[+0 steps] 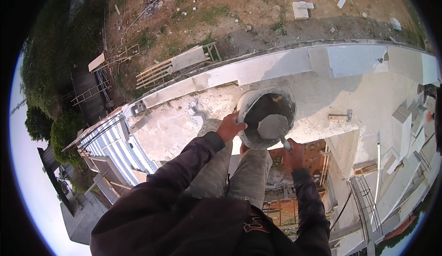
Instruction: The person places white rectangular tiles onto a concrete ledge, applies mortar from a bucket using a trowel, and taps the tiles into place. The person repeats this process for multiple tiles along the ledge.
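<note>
The right hand [293,156], nearer the trowel [272,126], has its fingers wrapped round the handle, whose long axis slants up-left from them to the round blade over the bucket's [251,141] mouth, the left hand [230,128] gripping the bucket's left rim.

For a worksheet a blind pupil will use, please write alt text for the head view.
A person's left hand grips the side of a bucket, while the right hand holds a round-bladed trowel over its dark inside. A hammer lies to the right on a pale slab.
</note>
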The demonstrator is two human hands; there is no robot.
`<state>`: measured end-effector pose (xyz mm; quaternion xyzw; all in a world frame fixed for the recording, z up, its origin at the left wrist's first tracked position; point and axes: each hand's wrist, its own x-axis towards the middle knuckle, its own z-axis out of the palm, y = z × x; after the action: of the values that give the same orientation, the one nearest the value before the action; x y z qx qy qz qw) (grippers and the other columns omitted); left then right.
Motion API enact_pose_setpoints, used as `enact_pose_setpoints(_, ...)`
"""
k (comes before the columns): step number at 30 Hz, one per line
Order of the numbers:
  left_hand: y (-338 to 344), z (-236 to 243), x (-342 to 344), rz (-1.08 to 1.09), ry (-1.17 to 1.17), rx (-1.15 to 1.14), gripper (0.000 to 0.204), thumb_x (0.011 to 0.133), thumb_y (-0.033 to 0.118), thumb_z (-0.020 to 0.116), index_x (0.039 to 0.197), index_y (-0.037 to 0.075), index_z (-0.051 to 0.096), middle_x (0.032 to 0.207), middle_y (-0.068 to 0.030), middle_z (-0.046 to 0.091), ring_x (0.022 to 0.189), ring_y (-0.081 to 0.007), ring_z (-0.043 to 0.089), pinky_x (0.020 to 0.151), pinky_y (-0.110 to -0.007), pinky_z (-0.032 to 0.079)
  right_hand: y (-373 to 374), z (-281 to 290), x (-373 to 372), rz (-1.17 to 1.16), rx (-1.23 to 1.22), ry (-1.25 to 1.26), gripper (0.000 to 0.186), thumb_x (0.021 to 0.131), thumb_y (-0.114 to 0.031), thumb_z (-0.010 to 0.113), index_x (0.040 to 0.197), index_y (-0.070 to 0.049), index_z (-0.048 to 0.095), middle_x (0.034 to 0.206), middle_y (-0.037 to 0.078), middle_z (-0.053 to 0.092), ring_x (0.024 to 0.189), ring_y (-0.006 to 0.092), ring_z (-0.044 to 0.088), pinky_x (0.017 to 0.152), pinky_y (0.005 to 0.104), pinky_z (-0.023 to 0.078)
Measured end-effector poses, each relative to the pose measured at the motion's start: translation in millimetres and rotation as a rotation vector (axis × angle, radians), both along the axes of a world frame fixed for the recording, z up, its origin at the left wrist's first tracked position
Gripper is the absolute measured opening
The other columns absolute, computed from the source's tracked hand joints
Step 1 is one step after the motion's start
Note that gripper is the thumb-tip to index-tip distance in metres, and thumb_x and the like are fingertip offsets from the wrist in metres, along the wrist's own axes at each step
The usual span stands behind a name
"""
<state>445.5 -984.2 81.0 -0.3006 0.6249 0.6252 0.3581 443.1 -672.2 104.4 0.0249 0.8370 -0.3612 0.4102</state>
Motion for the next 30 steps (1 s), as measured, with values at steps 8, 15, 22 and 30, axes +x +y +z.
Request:
enact_pose_setpoints(8, -33, -9, 49, -0.052, 0.042, -0.162, 0.047, 0.082, 0.018, 0.071, 0.123, -0.002, 0.063, 0.100, -0.0147, 0.072, 0.091, -0.0201, 0.067, 0.085, -0.035, 0.051, -37, -14, 1, 0.074, -0.143, 0.088, 0.012, 0.073, -0.009, 0.064, 0.079, 0.001, 0.059, 0.062, 0.019, 0.055, 0.053, 0.0249, 0.049, 0.056, 0.0424, 0.044)
enact_pose_setpoints(15, -90, -7, 97, -0.056, 0.031, -0.288, 0.052, 0.080, 0.023, 0.072, 0.123, -0.005, 0.062, 0.103, -0.0227, 0.071, 0.095, -0.0324, 0.069, 0.088, -0.040, 0.051, -98, -26, 16, 0.223, 0.015, 0.003, 0.022, 0.073, -0.017, 0.069, 0.089, -0.002, 0.065, 0.074, 0.023, 0.065, 0.071, 0.0437, 0.065, 0.065, 0.0491, 0.051)
enact_pose_setpoints(22, -159, -34, 166, 0.009, 0.023, -0.188, 0.053, 0.079, 0.019, 0.072, 0.122, -0.009, 0.060, 0.103, -0.0243, 0.071, 0.093, -0.0328, 0.069, 0.084, -0.040, 0.052, -182, -13, 81, 0.154, 0.112, 0.100, 0.022, 0.072, -0.017, 0.068, 0.087, -0.002, 0.065, 0.071, 0.022, 0.065, 0.067, 0.0410, 0.066, 0.063, 0.0472, 0.050)
enact_pose_setpoints(30, -201, -53, 181, 0.232, -0.004, -0.027, 0.039, 0.082, 0.009, 0.067, 0.118, -0.004, 0.064, 0.105, -0.0110, 0.072, 0.091, -0.0202, 0.067, 0.084, -0.035, 0.052, -231, -19, 108, -0.033, 0.006, -0.054, 0.020, 0.071, -0.012, 0.065, 0.085, 0.003, 0.063, 0.073, 0.023, 0.064, 0.068, 0.0399, 0.064, 0.063, 0.0447, 0.049)
